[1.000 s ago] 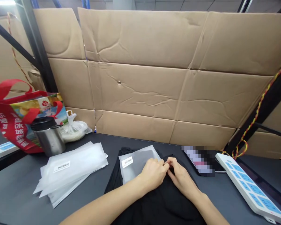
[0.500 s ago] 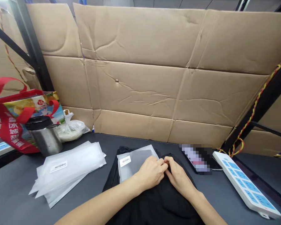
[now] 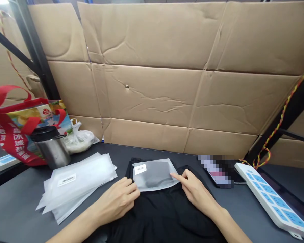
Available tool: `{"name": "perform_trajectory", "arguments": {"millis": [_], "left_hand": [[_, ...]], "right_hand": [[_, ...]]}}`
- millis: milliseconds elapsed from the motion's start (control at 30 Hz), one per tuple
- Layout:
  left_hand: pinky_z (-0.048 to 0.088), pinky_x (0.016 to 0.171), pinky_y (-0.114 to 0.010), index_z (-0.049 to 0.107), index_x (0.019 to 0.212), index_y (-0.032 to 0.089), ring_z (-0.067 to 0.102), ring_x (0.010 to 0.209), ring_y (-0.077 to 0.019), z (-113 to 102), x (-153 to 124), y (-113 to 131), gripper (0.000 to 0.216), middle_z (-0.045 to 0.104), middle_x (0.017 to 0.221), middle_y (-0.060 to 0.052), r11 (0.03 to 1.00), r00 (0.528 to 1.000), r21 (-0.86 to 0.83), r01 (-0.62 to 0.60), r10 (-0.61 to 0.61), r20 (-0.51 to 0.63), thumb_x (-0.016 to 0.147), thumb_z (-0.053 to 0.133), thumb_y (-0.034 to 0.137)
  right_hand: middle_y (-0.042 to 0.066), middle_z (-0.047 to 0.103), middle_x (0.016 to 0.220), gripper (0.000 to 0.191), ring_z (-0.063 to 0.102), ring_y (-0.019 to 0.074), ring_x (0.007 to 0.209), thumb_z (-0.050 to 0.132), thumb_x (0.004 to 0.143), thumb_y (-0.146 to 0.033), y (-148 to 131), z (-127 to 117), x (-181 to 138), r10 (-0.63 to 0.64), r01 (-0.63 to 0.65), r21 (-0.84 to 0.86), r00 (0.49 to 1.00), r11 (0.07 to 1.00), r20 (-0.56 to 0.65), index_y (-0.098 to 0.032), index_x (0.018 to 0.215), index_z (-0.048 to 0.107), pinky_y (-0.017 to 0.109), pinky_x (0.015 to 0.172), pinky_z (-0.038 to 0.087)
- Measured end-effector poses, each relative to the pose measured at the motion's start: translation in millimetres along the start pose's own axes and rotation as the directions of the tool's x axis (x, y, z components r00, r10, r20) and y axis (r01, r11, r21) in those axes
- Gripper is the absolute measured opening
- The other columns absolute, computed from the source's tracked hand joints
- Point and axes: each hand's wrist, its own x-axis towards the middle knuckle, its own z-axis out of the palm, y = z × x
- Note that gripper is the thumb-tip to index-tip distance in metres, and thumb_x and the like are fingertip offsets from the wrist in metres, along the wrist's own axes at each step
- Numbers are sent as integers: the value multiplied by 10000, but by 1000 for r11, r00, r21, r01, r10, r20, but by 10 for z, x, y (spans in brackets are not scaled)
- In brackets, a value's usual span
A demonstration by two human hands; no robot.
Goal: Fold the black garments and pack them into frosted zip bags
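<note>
A frosted plastic bag [image 3: 155, 177] with a barcode label lies on a bunched black garment [image 3: 164, 216] directly in front of me. The curled fingers of my left hand [image 3: 118, 199] close on the bag's lower left corner. Whether they also grip black cloth is hidden. My right hand [image 3: 196, 190] rests over the garment at the bag's right side. One of its digits stretches onto the bag's right edge, while the others bend over the cloth.
Several more frosted bags [image 3: 78, 182] are stacked on the dark table at left. Behind them stand a steel flask [image 3: 53, 152], a red carry bag [image 3: 20, 145] and a knotted plastic bag [image 3: 79, 140]. A phone [image 3: 218, 170] and a white power strip [image 3: 275, 200] lie at right. Cardboard [image 3: 152, 77] walls off the back.
My hands, together at the bag's right side before, are now apart. The left hand has moved left to the bag's lower left corner; the right has stayed near the right edge.
</note>
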Motion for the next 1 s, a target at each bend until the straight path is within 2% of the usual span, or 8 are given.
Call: {"name": "perform_trajectory", "arguments": {"millis": [167, 233, 300, 367, 533, 700, 900, 1000], "left_hand": [[401, 792, -333, 575, 808, 213, 546, 826, -197, -98, 100, -15, 152, 609, 867, -19, 982, 996, -163, 93, -91, 19, 895, 455, 180], [392, 927, -368, 584, 1096, 216, 542, 1056, -226, -96, 262, -23, 233, 621, 1130, -56, 972, 993, -210, 110, -118, -27, 958, 401, 255], [299, 1075, -405, 398, 1381, 214, 389, 1311, -237, -19, 422, -63, 397, 469, 1415, -74, 966, 994, -240, 94, -104, -30, 1008, 319, 324], [202, 1144, -426, 245, 1474, 201, 230, 1414, -238, 121, 529, -126, 501, 296, 1533, -79, 961, 996, -261, 92, -89, 26, 1015, 292, 394], [246, 1140, -405, 184, 1497, 171, 199, 1420, -246, 432, 514, -259, 614, 189, 1555, -121, 925, 982, -333, 184, -160, 98, 990, 313, 491], [227, 1152, -418, 191, 1495, 138, 183, 1423, -250, 492, 446, -275, 651, 188, 1550, -135, 919, 979, -341, 198, -172, 107, 980, 322, 515], [228, 1157, -409, 199, 1493, 172, 193, 1422, -227, 506, 459, -237, 630, 211, 1550, -107, 918, 978, -337, 210, -201, 62, 978, 343, 505], [228, 1159, -401, 213, 1490, 175, 209, 1419, -213, 527, 429, -227, 607, 227, 1549, -97, 902, 972, -366, 230, -230, 46, 986, 321, 497]], "right_hand": [[31, 474, 860, 525, 536, 156, 763, 347, 894, -53, -7, -2, -3, -18, 18, -2, 1000, 1000, 25, -320, 1309, 526, 293, 739, 509], [32, 477, 870, 525, 543, 159, 779, 355, 889, -50, -4, -1, -4, -10, 10, 0, 999, 1000, 34, -320, 1302, 533, 300, 754, 510], [34, 476, 880, 528, 545, 161, 796, 354, 887, -44, 0, 2, -5, -4, 5, -1, 999, 1000, 47, -317, 1303, 530, 307, 768, 508], [33, 474, 883, 528, 543, 160, 796, 356, 885, -41, 3, 6, -5, 1, 0, -5, 998, 1000, 57, -313, 1302, 529, 308, 769, 507], [32, 484, 877, 495, 545, 151, 781, 361, 896, -53, 7, -3, -8, -13, 13, 0, 999, 1000, 53, -300, 1282, 548, 296, 764, 507], [40, 522, 870, 472, 562, 172, 782, 374, 887, -63, -51, -58, 13, -2, 5, -71, 999, 997, 45, -295, 1253, 564, 321, 742, 520], [107, 518, 1326, 613, 499, 275, 1201, 496, 784, -34, -208, 17, 225, -158, 157, -223, 987, 962, 15, -268, 1349, 459, 471, 979, 439], [97, 520, 1365, 647, 488, 269, 1249, 485, 796, -7, -211, 166, 306, -174, 182, -262, 983, 948, 54, -285, 1377, 429, 462, 989, 445]]}}
